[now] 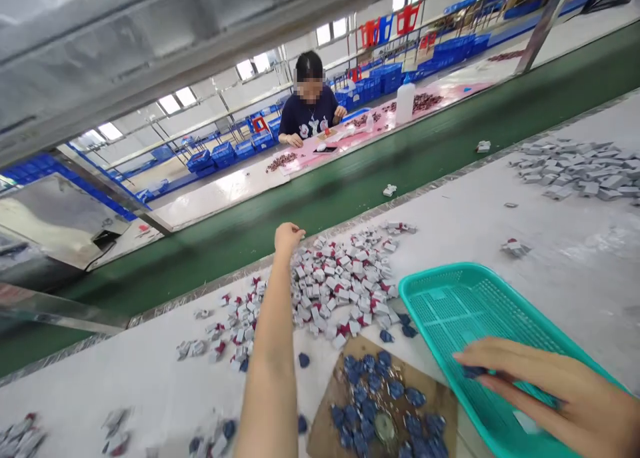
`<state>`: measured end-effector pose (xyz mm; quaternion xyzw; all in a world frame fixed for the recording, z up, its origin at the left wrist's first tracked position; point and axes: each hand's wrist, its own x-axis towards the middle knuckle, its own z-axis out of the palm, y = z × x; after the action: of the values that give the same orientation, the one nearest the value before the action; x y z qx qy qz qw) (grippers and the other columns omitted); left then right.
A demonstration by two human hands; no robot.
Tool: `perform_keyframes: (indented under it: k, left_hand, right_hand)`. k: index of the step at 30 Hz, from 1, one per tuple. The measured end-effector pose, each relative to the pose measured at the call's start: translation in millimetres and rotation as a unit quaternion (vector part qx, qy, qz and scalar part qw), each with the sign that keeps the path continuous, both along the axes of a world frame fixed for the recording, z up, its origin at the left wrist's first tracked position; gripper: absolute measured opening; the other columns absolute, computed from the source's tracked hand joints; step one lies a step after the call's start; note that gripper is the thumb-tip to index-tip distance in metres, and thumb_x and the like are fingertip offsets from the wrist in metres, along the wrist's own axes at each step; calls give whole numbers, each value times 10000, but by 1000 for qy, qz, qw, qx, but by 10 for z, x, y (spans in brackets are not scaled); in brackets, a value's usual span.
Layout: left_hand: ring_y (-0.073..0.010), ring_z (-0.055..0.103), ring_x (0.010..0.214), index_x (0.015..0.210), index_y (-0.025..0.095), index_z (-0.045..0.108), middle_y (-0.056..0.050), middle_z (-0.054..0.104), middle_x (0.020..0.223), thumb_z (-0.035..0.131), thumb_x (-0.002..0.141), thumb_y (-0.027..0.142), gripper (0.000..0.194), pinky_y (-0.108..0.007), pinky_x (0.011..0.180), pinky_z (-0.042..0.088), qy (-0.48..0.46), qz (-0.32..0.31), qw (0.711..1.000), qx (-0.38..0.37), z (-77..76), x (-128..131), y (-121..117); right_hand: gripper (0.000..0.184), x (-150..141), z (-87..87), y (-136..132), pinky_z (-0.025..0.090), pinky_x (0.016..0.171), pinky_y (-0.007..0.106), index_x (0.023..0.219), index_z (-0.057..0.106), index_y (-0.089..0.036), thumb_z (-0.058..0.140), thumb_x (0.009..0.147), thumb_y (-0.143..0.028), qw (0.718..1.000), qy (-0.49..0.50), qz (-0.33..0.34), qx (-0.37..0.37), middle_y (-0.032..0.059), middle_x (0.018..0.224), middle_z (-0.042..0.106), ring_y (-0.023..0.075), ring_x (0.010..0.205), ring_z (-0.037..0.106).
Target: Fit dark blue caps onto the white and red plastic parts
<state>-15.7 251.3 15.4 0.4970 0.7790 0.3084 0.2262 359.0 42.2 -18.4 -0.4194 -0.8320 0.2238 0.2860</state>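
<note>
My left hand [289, 237] reaches out to the near edge of the green conveyor belt, beyond the heap of small grey-and-red plastic parts [340, 278]. Its fingers are pinched together, and what they hold, if anything, is too small to make out. Over the teal plastic basket [467, 275] hovers my right hand [555, 388], slightly blurred, with a dark blue plastic piece [475, 372] between thumb and fingers. Left of the basket, a brown board [325, 425] carries many wet-looking dark blue pieces [367, 405] and a round pale piece [385, 428].
The green belt [340, 201] crosses ahead, carrying a few white parts [390, 190]. Grey parts [585, 171] are heaped at the right. Across the belt a person [310, 111] sits near a white bottle [405, 101]. A metal beam [150, 51] runs overhead.
</note>
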Motion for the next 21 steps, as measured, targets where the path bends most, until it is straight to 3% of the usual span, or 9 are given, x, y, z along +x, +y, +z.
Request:
perform_keyframes:
  k: [3,7,10,13,15,18,21]
  left_hand:
    - [-160,627,834,934,124,630,-43,650,932,615,865,242,137,-329,723,538,-110,52,989,88,188,-93,-497]
    - [-82,576,641,903,154,625,15,587,767,637,799,344,217,-158,493,446,-271,129,936,185,328,-11,-1543]
    - [-28,418,473,782,154,592,45,496,662,711,671,418,310,-103,344,235,-387,189,880,199,230,270,-2408]
    - [-20,380,464,757,147,587,27,515,696,725,621,381,304,-100,333,228,-497,217,822,175,32,629,-3080]
    - [-41,435,513,787,137,620,-1,546,745,721,614,342,287,-111,339,277,-556,216,789,148,-69,835,-3374]
    - [-69,530,620,919,139,671,-24,599,818,756,647,266,312,-123,397,394,-612,220,751,115,-125,1030,-3618]
    - [-123,642,825,1056,176,680,-50,667,921,797,682,243,398,-196,629,556,-638,231,726,111,-104,1108,-3708]
  right_hand:
    - [253,-302,212,-118,599,707,256,994,692,-271,450,926,-302,993,9,98,-67,45,988,711,205,867,695]
    - [236,-634,125,-359,569,692,304,1021,626,-210,405,938,-201,989,11,141,-40,65,956,692,192,828,670]
    - [219,-764,-7,-452,514,627,312,942,608,-186,394,933,-142,983,-51,176,20,55,836,651,190,755,623]
    - [194,-879,-97,-471,468,624,303,892,594,-170,411,924,-117,973,-99,200,58,47,797,609,190,751,579]
    - [200,-959,-152,-486,446,630,300,858,589,-166,411,912,-95,969,-107,211,68,50,790,593,194,757,558]
    - [228,-1044,-227,-519,410,605,301,811,583,-165,398,888,-54,966,-115,221,73,56,761,571,206,733,529]
    - [237,-1061,-226,-514,388,573,302,749,558,-170,399,878,-51,964,-112,230,70,50,730,559,205,694,519]
